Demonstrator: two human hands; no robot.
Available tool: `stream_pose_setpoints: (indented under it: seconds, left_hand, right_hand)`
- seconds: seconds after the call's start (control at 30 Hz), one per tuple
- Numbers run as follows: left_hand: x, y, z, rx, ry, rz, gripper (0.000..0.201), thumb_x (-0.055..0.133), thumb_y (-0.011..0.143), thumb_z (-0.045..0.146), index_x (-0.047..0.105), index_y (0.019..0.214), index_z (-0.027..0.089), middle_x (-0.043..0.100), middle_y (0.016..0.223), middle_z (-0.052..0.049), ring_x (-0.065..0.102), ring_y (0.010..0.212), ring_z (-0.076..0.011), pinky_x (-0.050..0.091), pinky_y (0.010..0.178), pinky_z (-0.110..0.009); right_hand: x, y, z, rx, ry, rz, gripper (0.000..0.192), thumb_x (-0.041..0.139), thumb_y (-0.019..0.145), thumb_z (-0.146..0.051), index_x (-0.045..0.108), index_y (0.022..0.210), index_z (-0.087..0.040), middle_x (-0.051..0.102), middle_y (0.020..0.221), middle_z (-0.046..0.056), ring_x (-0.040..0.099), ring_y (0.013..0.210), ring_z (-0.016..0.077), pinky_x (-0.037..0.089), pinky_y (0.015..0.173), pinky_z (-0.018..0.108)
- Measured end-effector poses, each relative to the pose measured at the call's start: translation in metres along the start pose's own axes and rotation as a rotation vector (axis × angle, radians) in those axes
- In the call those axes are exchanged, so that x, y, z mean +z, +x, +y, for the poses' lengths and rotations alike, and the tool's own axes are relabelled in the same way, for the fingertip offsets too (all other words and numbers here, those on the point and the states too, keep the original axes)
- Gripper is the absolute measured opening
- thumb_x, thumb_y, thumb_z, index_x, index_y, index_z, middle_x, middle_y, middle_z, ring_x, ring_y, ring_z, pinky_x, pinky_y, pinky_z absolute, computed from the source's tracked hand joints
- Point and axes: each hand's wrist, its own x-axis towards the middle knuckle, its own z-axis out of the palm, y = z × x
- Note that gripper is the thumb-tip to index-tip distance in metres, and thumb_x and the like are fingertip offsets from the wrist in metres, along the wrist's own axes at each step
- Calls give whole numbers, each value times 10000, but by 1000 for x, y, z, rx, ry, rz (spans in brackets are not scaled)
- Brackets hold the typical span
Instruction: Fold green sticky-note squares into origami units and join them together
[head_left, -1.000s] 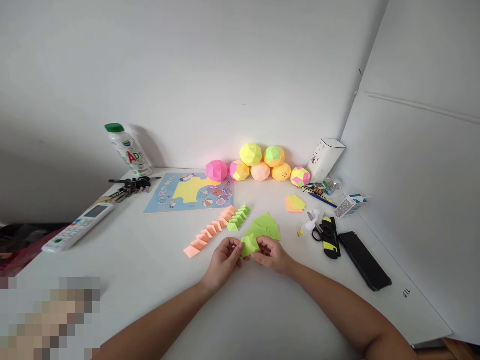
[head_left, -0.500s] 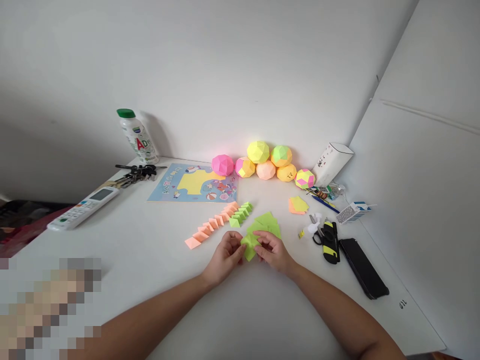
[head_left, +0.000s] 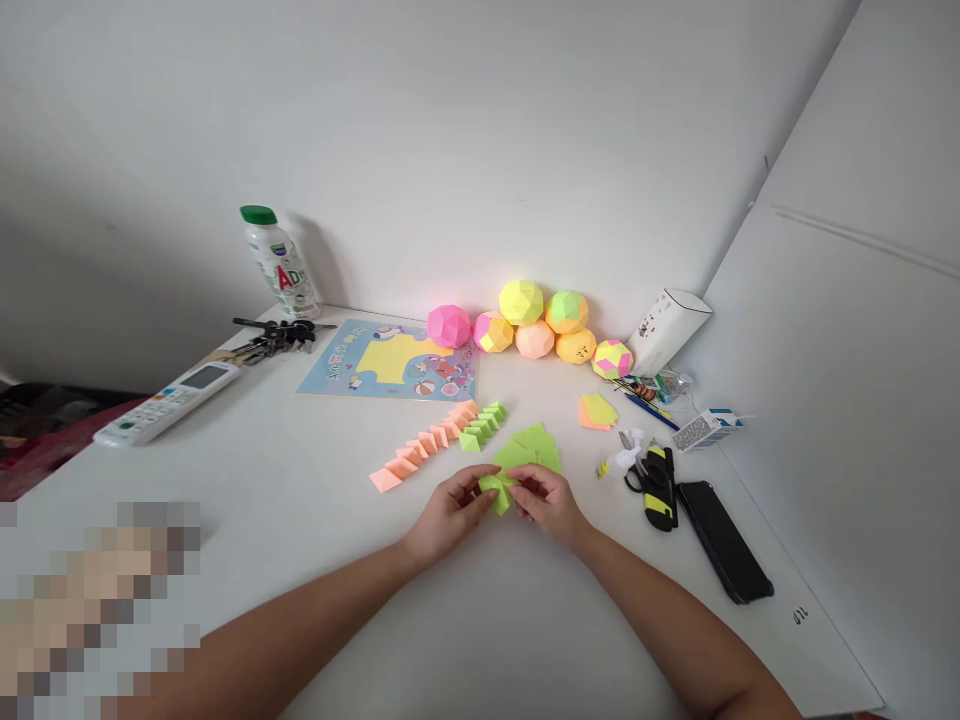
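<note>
Between my two hands is a green sheet of paper (head_left: 498, 492), partly folded. My left hand (head_left: 453, 508) pinches its left side with thumb and fingers. On the opposite side, my right hand (head_left: 549, 502) grips it the same way. Just beyond lie loose green paper sheets (head_left: 537, 446), partly hidden by my fingers. A short row of folded green paper pieces (head_left: 482, 428) stands to the left of them. Alongside runs a longer row of folded orange paper pieces (head_left: 424, 447).
Several faceted paper balls (head_left: 521, 303) sit against the wall. A blue cardboard sheet (head_left: 322, 376), white bottle (head_left: 280, 265), keys (head_left: 274, 340) and remote control (head_left: 169, 403) are at left. Scissors (head_left: 636, 478), a yellow-black cutter (head_left: 660, 500) and a black phone (head_left: 724, 542) lie at right.
The green paper has been bent further between my fingers and looks smaller, with my fingertips closer together. The camera view has shifted slightly.
</note>
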Motion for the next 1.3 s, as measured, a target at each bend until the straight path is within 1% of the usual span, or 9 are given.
stream_pose_setpoints:
  seconds: [0.13,0.33,0.5,0.67,0.87,0.93,1.07,1.2,1.3]
  left_hand:
    - [1,0,0,-14,-30,-13,437,619,733,414,561,1098,182,487,632,34,466,563,-118,411,556,-254]
    - [2,0,1,-13,-60,-22,388,634,725,391,575,1045,180,513,649,28,480,574,-114,430,562,-252]
    - [3,1,-1,-18,-58,-6,359,630,723,388,580,1010,178,533,652,24,518,590,-121,456,562,-256]
    - [4,1,-3,-25,-55,-3,315,609,745,366,567,998,183,551,663,18,564,643,-138,493,583,-265]
    - [4,1,1,121,87,21,230,603,745,385,621,875,196,512,985,-53,509,561,-86,482,514,-252]
    - [3,1,2,126,112,-12,221,574,771,389,619,835,182,531,916,-49,522,570,-96,467,511,-245]
    - [2,1,1,112,125,-44,214,552,800,367,607,753,165,537,681,0,508,541,-101,437,515,-231]
    - [0,2,-1,107,105,-31,223,573,789,360,632,717,157,541,705,-7,481,503,-82,433,488,-225]
    - [0,2,0,113,96,-31,228,576,785,364,655,731,157,548,737,-25,502,542,-98,448,487,-226]
  right_hand:
    - [0,0,0,-12,-11,0,254,595,787,-373,615,946,-177,535,648,-10,499,514,98,438,477,235]
    - [1,-1,-2,-32,-24,-8,201,594,789,-329,626,928,-188,572,736,12,514,532,101,450,494,244]
    - [2,-2,-7,-129,-89,-44,208,555,822,-323,637,958,-189,570,804,37,521,580,109,451,523,250]
    - [4,-2,-11,-236,-202,-20,223,635,761,-282,657,964,-194,590,823,51,524,620,128,445,540,261]
    - [5,-1,-10,-278,-246,2,185,562,816,-274,679,938,-200,606,848,71,536,607,130,457,537,271]
    - [5,-1,-9,-286,-239,14,172,569,809,-257,676,926,-191,607,821,65,533,591,122,456,520,257]
    - [6,-1,-7,-200,-187,47,181,600,782,-259,650,932,-173,609,767,42,530,549,107,467,498,239]
    - [5,-1,-3,-76,-103,35,187,624,765,-290,645,903,-166,592,695,15,519,511,98,468,467,226]
    - [4,0,-1,-38,-59,21,168,630,766,-299,647,867,-166,586,662,4,513,495,93,461,462,220]
